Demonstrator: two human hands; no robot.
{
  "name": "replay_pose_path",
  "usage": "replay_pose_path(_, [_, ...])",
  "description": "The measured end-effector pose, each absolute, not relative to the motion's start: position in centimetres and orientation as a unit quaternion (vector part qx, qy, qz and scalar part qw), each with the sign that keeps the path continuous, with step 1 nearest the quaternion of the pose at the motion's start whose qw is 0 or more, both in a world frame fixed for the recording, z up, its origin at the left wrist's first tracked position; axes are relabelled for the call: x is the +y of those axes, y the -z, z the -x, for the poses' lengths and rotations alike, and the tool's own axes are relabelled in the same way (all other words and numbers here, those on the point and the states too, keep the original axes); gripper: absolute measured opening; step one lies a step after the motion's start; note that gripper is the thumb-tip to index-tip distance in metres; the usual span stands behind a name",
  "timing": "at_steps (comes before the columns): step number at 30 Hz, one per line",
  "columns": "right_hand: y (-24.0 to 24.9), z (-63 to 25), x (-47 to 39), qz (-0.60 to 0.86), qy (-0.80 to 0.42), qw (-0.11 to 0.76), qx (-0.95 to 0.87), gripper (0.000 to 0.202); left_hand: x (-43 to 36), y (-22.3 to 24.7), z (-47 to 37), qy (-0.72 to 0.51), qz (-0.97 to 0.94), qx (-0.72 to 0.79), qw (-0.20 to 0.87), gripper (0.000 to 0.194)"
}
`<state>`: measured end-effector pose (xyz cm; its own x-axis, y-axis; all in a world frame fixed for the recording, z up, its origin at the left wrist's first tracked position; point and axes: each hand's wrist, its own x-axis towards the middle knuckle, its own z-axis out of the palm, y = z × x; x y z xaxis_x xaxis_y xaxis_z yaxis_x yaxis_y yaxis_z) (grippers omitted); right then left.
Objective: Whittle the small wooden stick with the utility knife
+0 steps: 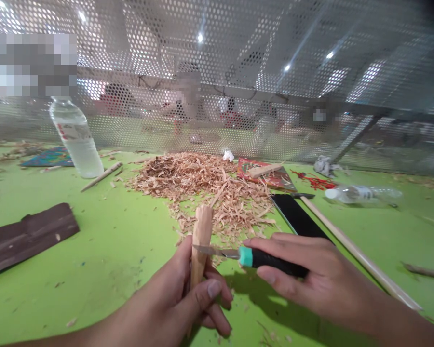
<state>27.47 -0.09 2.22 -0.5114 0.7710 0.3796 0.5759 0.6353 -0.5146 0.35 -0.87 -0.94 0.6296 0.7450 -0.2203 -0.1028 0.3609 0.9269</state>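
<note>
My left hand [198,294] is closed around a pale, partly whittled stick of wood [203,226], its upper end tilted up and away from me. In my right hand [311,270] is a carving knife [246,257] with a black and teal handle. The knife's blade lies across the stick just above my left thumb and appears to touch it. Behind the stick spreads a heap of curled wood shavings [188,173] on the green table [112,270].
A water bottle [75,140] stands at the back left, near a pointed stick [101,177]. A brown strip [32,233] lies left. To the right are a black phone-like slab [298,219], a long-handled tool [358,250], red cord [313,180] and a bottle on its side [363,193]. Perforated metal sheeting [217,96] borders the back.
</note>
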Motion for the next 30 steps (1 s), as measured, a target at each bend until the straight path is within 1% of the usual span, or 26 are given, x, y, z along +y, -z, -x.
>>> replay_pose_path(5, [-2.3, -27.4, -0.2, 0.415, -0.168, 0.289, -0.846, 0.027, -0.9, 1.1, -0.2, -0.279, -0.491, 0.329, 0.757, 0.086])
replay_pose_path(9, [-2.4, -27.4, -0.3, 0.422, -0.165, 0.284, -0.845, 0.026, -1.0, 1.1, -0.3, -0.281, -0.489, 0.332, 0.756, 0.091])
replay_pose_path(13, [-2.5, -27.5, -0.3, 0.424, -0.166, 0.281, -0.845, 0.026, -1.0, 0.8, -0.5, -0.281, -0.491, 0.341, 0.751, 0.088])
replay_pose_path(15, [-2.6, -27.5, -0.3, 0.425, -0.165, 0.279, -0.845, 0.026, -0.9, 0.7, -0.5, -0.282, -0.492, 0.337, 0.752, 0.084])
replay_pose_path(19, [-3.0, -27.4, -0.4, 0.420, -0.151, 0.280, -0.850, 0.026, -0.7, 0.6, -0.4, -0.281, -0.490, 0.349, 0.748, 0.058])
replay_pose_path(21, [-3.2, -27.3, -0.5, 0.420, -0.139, 0.279, -0.852, 0.026, -0.6, 0.6, -0.4, -0.283, -0.492, 0.358, 0.742, 0.051])
replay_pose_path(30, [-3.2, -27.4, -1.2, 0.426, -0.106, 0.285, -0.852, 0.029, -1.0, 1.0, -0.6, -0.294, -0.497, 0.377, 0.725, 0.048])
